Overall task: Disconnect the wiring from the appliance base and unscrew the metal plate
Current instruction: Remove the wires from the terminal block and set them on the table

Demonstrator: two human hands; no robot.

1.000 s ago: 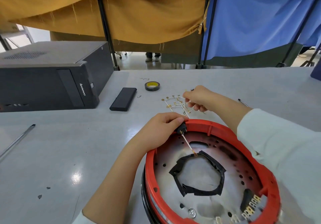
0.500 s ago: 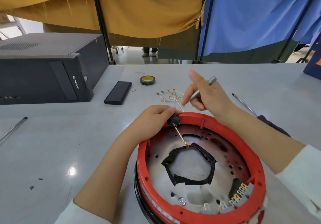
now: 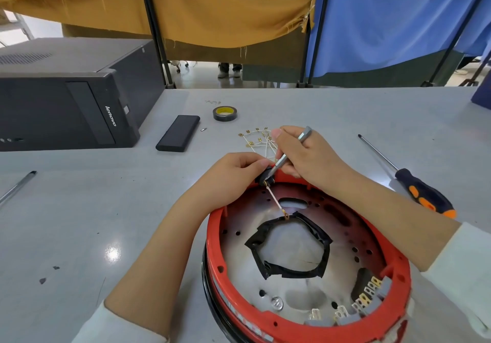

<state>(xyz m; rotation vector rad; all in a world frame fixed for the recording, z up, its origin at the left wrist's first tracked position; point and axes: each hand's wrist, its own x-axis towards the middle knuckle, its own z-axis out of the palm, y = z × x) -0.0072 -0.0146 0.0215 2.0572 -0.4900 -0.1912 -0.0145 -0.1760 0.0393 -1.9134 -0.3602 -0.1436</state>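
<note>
Since half a second ago the right hand (image 3: 305, 156) has come down from above the loose terminals to the rim of the appliance base (image 3: 305, 257), and the tip of the slim silver screwdriver (image 3: 289, 151) it carries now meets the small black connector (image 3: 267, 179) at the far edge of the red ring. A second ago that hand was still among the loose wires (image 3: 259, 140) on the surface (image 3: 106, 209), with no tool raised.

The right grip is closed round the screwdriver shaft, pen-fashion: index finger stretched along the top, the other fingers curled beneath, the tool's butt sticking up past the knuckles, the shaft slanting down and left. The forearm crosses over the right side of the base.

The left hand (image 3: 233, 175) holds its place, fingers curled, pinching the black connector against the rim from the left. From the connector a thin copper-coloured lead (image 3: 276, 201) runs inward to a ring terminal lying at the torn black gasket (image 3: 289, 247) on the metal plate (image 3: 353, 239).

The base sits on the grey surface right in front of the person. An orange-and-black screwdriver (image 3: 419, 191) lies to its right, a roll of tape (image 3: 224, 113) and a black bar (image 3: 178, 137) lie beyond, and a computer case (image 3: 66, 98) stands at the far left.
</note>
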